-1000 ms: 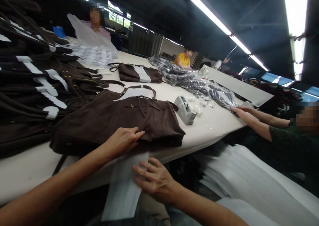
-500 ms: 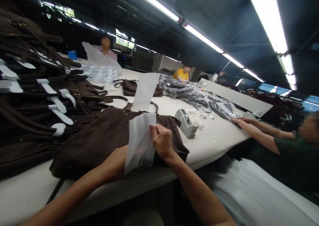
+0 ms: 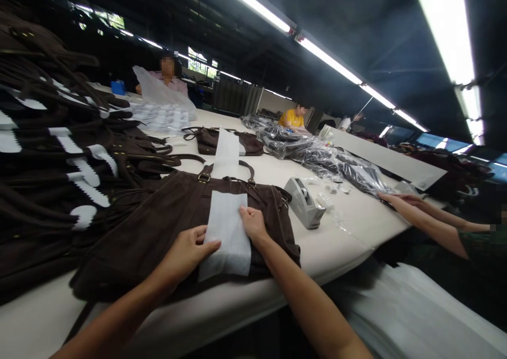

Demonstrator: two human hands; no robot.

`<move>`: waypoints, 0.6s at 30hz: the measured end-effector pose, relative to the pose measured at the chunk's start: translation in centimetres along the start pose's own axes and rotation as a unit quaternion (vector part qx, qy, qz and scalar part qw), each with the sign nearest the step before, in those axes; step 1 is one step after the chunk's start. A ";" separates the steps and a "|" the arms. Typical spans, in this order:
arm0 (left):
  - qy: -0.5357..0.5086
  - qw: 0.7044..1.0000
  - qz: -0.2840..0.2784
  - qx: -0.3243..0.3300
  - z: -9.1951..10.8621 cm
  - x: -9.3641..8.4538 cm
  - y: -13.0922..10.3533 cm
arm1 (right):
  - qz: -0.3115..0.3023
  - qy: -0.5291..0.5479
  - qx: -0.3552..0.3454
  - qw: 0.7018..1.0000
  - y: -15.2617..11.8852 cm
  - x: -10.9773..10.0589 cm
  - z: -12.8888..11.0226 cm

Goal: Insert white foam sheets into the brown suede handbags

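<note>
A dark brown handbag [image 3: 170, 216] lies on the table in front of me, its handles toward the far side. Over its front hangs a thin white sheet [image 3: 227, 232], which looks like packing foam. My left hand [image 3: 192, 251] holds the sheet's left edge, thumb on top and fingers partly hidden. The right edge is pinched by my right hand [image 3: 253, 224], with the fingers closed. Another white strip [image 3: 226, 156] stands up behind the bag's top edge near the handles; whether it joins the front sheet I cannot tell.
Piled brown bags [image 3: 31, 190] with white wraps rise at left. A grey tape dispenser [image 3: 304, 203] stands right of the handbag. Another brown bag [image 3: 206, 140] and plastic-wrapped bags [image 3: 293, 148] lie beyond. A co-worker's hands [image 3: 400, 200] touch the wrapped pile. White sheets [image 3: 412, 301] are stacked lower right.
My left hand has come out from behind the white sheet and now grips its left edge. The sheet lies flatter against the handbag. The upper strip leans lower.
</note>
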State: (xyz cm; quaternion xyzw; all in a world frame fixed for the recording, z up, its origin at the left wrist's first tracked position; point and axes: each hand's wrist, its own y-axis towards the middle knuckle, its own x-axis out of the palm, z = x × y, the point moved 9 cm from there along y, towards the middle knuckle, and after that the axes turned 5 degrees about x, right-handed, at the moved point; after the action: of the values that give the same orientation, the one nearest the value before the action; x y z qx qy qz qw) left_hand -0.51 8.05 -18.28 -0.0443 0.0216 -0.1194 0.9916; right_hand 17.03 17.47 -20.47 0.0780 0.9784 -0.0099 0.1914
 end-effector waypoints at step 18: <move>0.631 0.754 0.064 0.170 4.4 0.6 1.4 | 0.055 0.008 0.047 0.997 -0.9 -0.1 0.7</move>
State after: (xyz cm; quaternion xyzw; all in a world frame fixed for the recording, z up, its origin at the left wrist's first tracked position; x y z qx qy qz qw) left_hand 0.64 9.65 -14.02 0.2118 0.6250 -0.0577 0.7491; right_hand 17.24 16.55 -21.13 0.1409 0.9726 -0.0443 0.1795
